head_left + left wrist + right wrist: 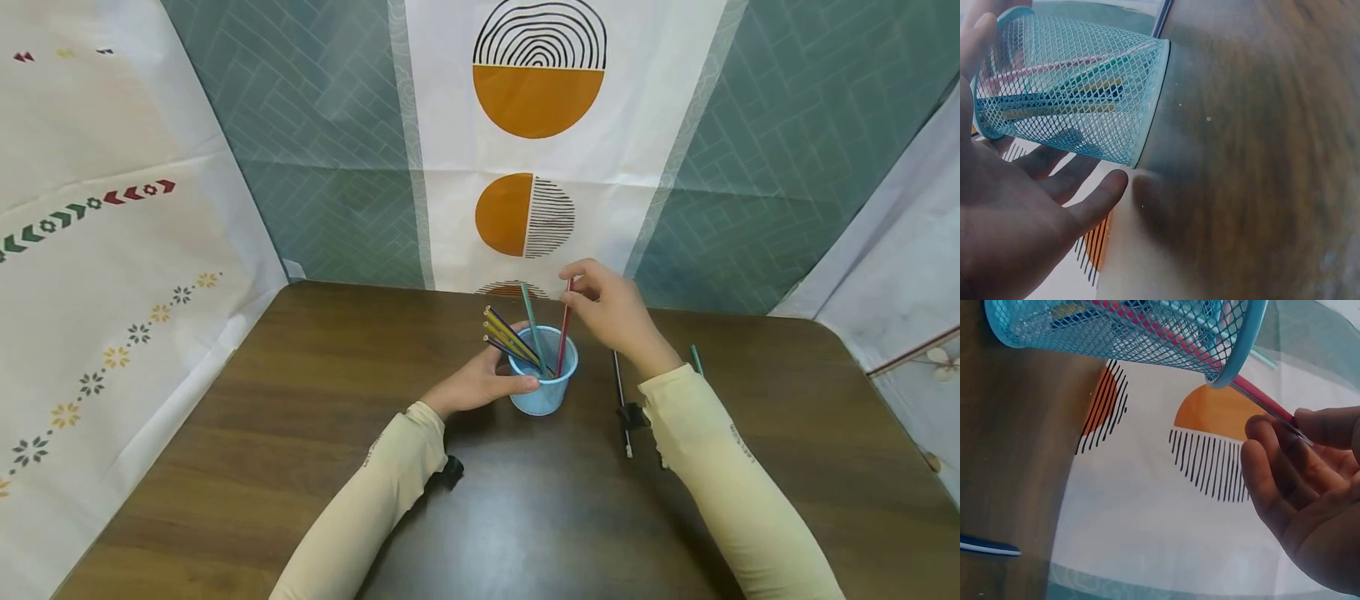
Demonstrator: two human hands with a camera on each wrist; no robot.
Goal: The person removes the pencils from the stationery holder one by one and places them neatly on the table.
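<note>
A light blue mesh pencil cup (pixel 540 400) stands upright on the table. My left hand (pixel 483 382) holds it from the left, the thumb at the near side of the rim and fingers round the far side. Above the cup, my right hand (pixel 611 312) pinches the upper part of a red pencil (pixel 565 325), whose lower end is inside the mesh. The right wrist view shows thumb and fingers on that red pencil (pixel 1263 397). A green pencil (pixel 531 321) and several yellow-and-blue striped pencils (pixel 513 335) lean inside the cup.
On the brown table (pixel 360 375), a dark pencil (pixel 620 396) lies right of the cup. Another green pencil (pixel 696 360) is partly hidden by my right sleeve (pixel 720 467). Behind the table's far edge hangs a patterned cloth (pixel 450 167).
</note>
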